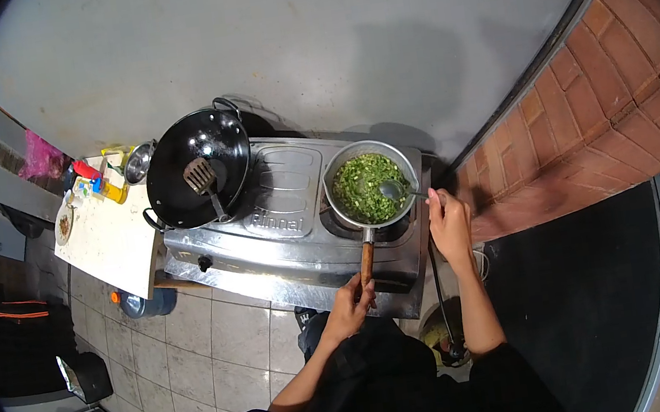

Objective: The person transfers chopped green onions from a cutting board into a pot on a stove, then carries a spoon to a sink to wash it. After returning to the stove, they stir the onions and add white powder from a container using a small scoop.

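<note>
A grey metal saucepan [329, 174] stands on the right burner of the steel gas stove [238, 268], and chopped green vegetables [370, 192] fill its bottom. My left hand [350, 307] is closed round the pan's brown wooden handle [367, 261]. In my right hand [451, 227] is the end of a metal spoon [391, 189], whose bowl rests among the greens. A black wok [171, 168] sits over the stove's left side, with a slotted spatula [199, 176] lying in it.
Left of the wok, a white table [111, 251] holds a metal bowl [139, 163], a yellow bottle [113, 191] and a plate [64, 226]. A blue water jug [147, 302] lies on the floor below. A brick wall [567, 108] runs along the right.
</note>
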The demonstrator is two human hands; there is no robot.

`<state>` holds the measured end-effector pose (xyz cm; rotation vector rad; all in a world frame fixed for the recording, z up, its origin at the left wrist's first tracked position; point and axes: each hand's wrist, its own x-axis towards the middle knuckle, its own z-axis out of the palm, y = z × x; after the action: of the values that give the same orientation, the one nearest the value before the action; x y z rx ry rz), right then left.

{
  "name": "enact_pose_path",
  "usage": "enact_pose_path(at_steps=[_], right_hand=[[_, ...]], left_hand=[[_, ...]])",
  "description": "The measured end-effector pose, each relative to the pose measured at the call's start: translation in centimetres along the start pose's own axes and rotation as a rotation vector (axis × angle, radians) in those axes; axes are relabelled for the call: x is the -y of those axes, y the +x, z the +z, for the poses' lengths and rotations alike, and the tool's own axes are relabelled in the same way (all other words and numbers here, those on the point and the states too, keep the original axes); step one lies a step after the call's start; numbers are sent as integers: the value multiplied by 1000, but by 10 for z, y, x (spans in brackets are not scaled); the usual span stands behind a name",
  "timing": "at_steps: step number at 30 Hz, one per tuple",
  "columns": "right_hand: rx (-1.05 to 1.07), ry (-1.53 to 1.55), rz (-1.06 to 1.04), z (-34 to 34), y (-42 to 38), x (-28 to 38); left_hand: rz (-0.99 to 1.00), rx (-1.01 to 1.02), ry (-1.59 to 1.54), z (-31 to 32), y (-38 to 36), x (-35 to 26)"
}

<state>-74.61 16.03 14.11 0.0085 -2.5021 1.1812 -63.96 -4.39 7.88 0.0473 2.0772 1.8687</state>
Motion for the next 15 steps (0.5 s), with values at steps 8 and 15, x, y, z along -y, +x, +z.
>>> enact_pose_path(at_steps=[8, 15], right_hand=[[-97, -73, 8, 19, 6, -9], [-44, 151, 78, 43, -5, -8]], left_hand=[[42, 31, 50, -15, 0, -7], [-74, 29, -30, -21, -1, -5]])
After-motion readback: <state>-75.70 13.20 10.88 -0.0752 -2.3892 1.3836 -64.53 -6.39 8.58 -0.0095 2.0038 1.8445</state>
